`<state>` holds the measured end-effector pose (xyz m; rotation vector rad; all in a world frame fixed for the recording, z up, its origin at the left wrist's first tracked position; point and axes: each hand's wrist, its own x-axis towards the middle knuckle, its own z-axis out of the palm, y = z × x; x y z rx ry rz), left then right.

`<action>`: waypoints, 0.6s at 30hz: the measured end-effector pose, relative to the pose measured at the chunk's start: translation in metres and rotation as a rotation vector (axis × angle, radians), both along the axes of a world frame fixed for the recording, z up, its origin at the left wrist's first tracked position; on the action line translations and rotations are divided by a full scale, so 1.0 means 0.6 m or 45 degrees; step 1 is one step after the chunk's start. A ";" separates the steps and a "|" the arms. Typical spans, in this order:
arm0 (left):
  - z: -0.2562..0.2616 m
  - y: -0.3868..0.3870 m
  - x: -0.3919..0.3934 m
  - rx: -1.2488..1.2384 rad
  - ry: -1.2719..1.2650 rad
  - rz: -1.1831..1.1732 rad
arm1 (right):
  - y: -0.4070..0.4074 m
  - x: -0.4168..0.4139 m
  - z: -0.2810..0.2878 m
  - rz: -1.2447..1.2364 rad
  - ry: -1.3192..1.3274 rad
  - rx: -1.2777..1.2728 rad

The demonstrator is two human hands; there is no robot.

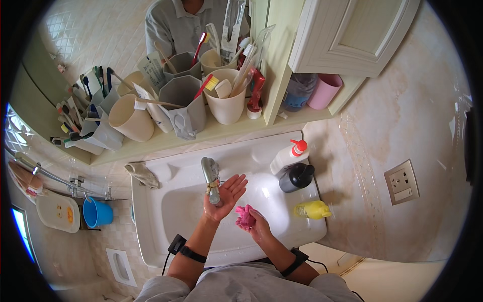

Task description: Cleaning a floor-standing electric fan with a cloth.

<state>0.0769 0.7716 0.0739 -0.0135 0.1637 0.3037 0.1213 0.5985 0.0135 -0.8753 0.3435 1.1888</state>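
My left hand (225,200) is palm up with its fingers stretched out, directly beneath the spout of a metal faucet (208,170). Nothing lies on the visible palm, though the faucet tip covers part of it. Something tan is wrapped around the spout near its end. To the right, my right hand (260,228) grips a crumpled wet pink cloth (245,216), bunched at the fingertips. Both hands are over the basin of a white ceramic sink (181,219). Whether water is running cannot be made out.
A white pump bottle (281,160), a dark pump bottle (292,179) and a yellow bottle (309,209) stand on the sink's right rim. A beige rag (143,174) hangs over the back left corner. Cups with toothbrushes, including a grey cup (188,113), line the mirror shelf (234,130).
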 end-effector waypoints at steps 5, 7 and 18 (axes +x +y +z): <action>-0.077 0.003 -0.060 -0.001 0.166 -0.127 | 0.020 0.001 -0.018 0.002 -0.021 0.000; -0.121 -0.006 -0.099 0.521 0.565 -0.105 | 0.043 0.000 -0.024 0.051 -0.081 0.044; -0.421 -0.018 -0.101 0.074 -0.051 -0.002 | 0.167 -0.080 -0.016 0.406 -2.015 -0.688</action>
